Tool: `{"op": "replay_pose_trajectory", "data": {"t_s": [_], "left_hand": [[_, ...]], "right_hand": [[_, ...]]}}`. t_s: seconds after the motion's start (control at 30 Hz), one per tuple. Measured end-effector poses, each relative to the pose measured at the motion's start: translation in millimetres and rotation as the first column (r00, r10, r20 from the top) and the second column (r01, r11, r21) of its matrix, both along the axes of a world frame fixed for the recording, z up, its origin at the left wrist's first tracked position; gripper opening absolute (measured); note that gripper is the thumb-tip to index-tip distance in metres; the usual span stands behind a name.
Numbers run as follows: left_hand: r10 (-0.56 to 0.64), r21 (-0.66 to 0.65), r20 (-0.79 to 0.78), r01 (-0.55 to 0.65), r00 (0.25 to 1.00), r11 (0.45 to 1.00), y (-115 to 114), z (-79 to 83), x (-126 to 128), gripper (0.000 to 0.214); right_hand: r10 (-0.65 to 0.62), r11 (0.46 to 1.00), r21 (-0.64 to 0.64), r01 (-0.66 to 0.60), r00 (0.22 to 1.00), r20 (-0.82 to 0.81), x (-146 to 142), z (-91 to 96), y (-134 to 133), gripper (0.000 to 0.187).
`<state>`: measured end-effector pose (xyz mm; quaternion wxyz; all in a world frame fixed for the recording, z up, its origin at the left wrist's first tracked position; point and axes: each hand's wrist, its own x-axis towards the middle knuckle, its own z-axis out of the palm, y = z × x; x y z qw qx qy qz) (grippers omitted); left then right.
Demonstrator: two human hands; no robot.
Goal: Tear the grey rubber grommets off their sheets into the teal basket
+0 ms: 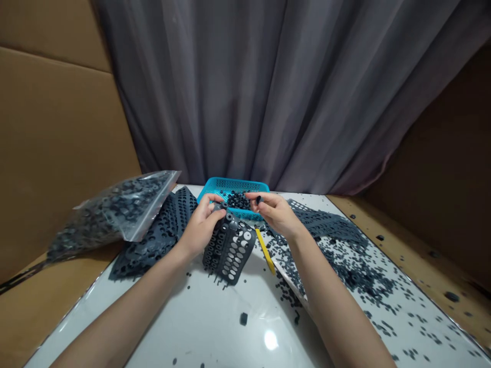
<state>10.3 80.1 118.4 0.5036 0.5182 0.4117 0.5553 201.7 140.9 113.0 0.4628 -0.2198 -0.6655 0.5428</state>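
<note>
My left hand [204, 222] is closed on the upper edge of a dark rubber sheet [230, 250] full of round holes, which hangs down over the white table. Some small round parts still sit along the sheet's top. Between the thumb and fingers of my right hand [275, 210] is a small black rubber piece [259, 200]. Just behind both hands stands a blue plastic basket [215, 183] with a heap of similar black pieces [238, 199] in it. A yellow-handled tool [265, 251], perhaps a cutter, lies below my right hand.
On the left, a clear zip bag [115, 207] full of dark pieces leans by stacked perforated sheets [153, 245]. More punched sheets [330, 225] and many scattered black scraps [356, 276] cover the table's right side. Cardboard walls [57, 117] and a grey curtain [238, 92] enclose the table.
</note>
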Motion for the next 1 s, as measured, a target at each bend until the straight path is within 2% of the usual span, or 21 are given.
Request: {"op": "replay_pose_trajectory", "data": {"t_s": [0.13,0.27,0.43,0.53,0.6,0.67,0.7,0.77,0.83,0.93,1.0], "left_hand": [[0.044,0.014,0.014,-0.045,0.999,0.999,-2,3.7,-1,0.02],[0.085,0.018,-0.004,-0.085,0.996,0.996,-2,5.4,-1,0.019],[0.09,0.0,-0.008,-0.09,0.996,0.996,-2,6.0,-1,0.02],[0.079,0.004,0.011,-0.079,0.997,0.997,-1,4.9,-1,0.019],[0.06,0.011,0.017,-0.06,0.998,0.998,-1,2.9,-1,0.019],[0.043,0.011,0.002,-0.043,0.999,0.999,0,0.0,0,0.019],[0.04,0.008,-0.016,-0.04,0.999,0.999,1,-1.6,1,0.019],[0.029,0.0,-0.065,-0.029,0.997,1.0,2,-5.0,2,0.019],[0.004,-0.01,-0.109,-0.005,0.994,1.0,2,-8.1,3,0.02],[-0.013,-0.017,-0.161,0.01,0.987,1.0,3,-11.5,5,0.018],[-0.006,-0.013,-0.196,0.004,0.981,1.0,3,-13.1,6,0.016]], "right_hand": [[0.089,0.995,-0.039,-0.094,0.989,-0.117,-6,7.7,-11,0.041],[0.138,0.989,-0.033,-0.144,0.98,-0.144,-8,8.3,-14,0.041],[0.055,0.998,0.012,-0.055,0.997,-0.054,-8,7.9,-13,0.055],[-0.078,0.988,0.139,0.067,0.995,0.07,-4,6.6,-5,0.049],[-0.294,0.928,0.288,0.235,0.938,0.181,-1,1.7,8,0.04],[-0.513,0.826,0.433,0.361,0.799,0.313,2,-8.9,25,0.034],[-0.58,0.789,0.48,0.384,0.724,0.374,2,-16.4,34,0.034],[-0.629,0.766,0.51,0.391,0.619,0.469,3,-33.9,50,0.035],[-0.638,0.766,0.493,0.412,0.573,0.514,4,-50.8,61,0.044],[-0.648,0.761,0.454,0.463,0.541,0.536,9,-62.8,67,0.069],[-0.652,0.758,0.439,0.482,0.569,0.5,12,-56.6,64,0.068]]}}
